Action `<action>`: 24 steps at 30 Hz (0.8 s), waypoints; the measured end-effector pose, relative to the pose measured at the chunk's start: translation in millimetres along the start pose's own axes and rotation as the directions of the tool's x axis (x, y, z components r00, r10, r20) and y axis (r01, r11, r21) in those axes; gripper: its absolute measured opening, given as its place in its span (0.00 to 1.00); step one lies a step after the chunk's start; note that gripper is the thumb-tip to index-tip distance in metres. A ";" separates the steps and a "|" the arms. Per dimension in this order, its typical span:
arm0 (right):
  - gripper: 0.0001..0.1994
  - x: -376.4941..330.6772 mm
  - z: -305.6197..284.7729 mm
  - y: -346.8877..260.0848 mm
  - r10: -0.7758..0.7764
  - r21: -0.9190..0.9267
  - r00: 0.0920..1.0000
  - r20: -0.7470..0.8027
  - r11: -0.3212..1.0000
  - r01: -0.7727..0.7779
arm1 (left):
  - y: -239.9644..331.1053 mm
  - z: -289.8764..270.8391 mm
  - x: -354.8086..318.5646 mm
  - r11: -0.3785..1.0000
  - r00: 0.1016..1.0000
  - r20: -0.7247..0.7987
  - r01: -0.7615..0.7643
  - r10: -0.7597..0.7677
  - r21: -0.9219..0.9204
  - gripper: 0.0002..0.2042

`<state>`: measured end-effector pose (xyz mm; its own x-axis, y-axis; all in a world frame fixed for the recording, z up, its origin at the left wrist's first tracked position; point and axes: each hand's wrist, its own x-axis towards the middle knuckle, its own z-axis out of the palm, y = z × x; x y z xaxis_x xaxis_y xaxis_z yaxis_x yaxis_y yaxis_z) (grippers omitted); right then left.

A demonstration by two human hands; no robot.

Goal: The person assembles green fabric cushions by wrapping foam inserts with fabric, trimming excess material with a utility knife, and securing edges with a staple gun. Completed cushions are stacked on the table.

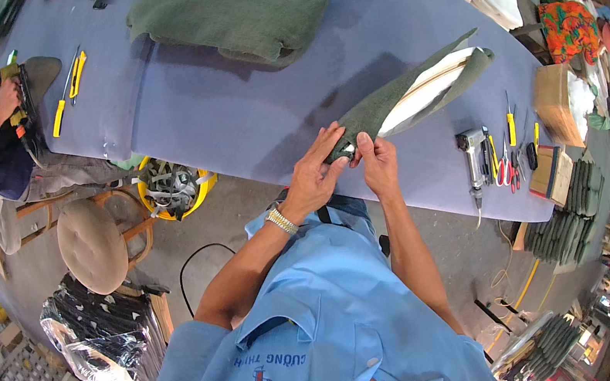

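Note:
A long, narrow panel [431, 88] wrapped in dark green fabric is tilted up over the blue-grey table, its far end toward the right. Along its open side, white padding and thin brown strips show. My left hand [318, 171] grips the near end, thumb and fingers pressed on the green fabric. My right hand [379, 166] pinches the same end close beside it, thumb on top. A small white spot shows between the two hands; what it is I cannot make out. A pile of dark green fabric pieces [241, 16] lies across the table from my hands.
Near the table's right edge lie a pneumatic stapler [474, 159], red-handled scissors [504, 166] and a yellow screwdriver [512, 128]. A co-worker's hand [7, 98] holds a tool at left. A yellow bucket [204, 193] of strips and a round-seated chair [92, 246] stand on the floor.

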<state>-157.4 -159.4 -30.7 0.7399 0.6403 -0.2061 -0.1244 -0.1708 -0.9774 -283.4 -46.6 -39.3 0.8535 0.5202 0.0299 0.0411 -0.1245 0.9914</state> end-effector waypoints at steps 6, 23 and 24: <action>0.19 -12.9 -8.4 14.3 -0.096 0.027 0.995 0.007 0.995 0.096 | -2.5 30.9 7.5 0.951 0.954 -0.080 0.277 -0.289 -0.137 0.44; 0.17 -14.2 -24.8 25.7 0.051 0.185 0.980 0.192 0.979 -0.087 | 8.0 37.6 17.6 0.975 0.957 -0.187 0.219 -0.221 -0.031 0.30; 0.18 -11.8 -23.6 15.9 0.054 0.111 0.981 0.186 0.991 -0.075 | 12.7 35.6 20.1 0.981 0.968 -0.186 0.184 -0.171 0.058 0.30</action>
<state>-152.5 -187.3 -42.7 0.5963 0.7583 -0.2634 -0.2521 -0.1346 -0.9583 -247.2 -67.8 -30.6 0.7220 0.6821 -0.1164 0.2274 -0.0750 0.9709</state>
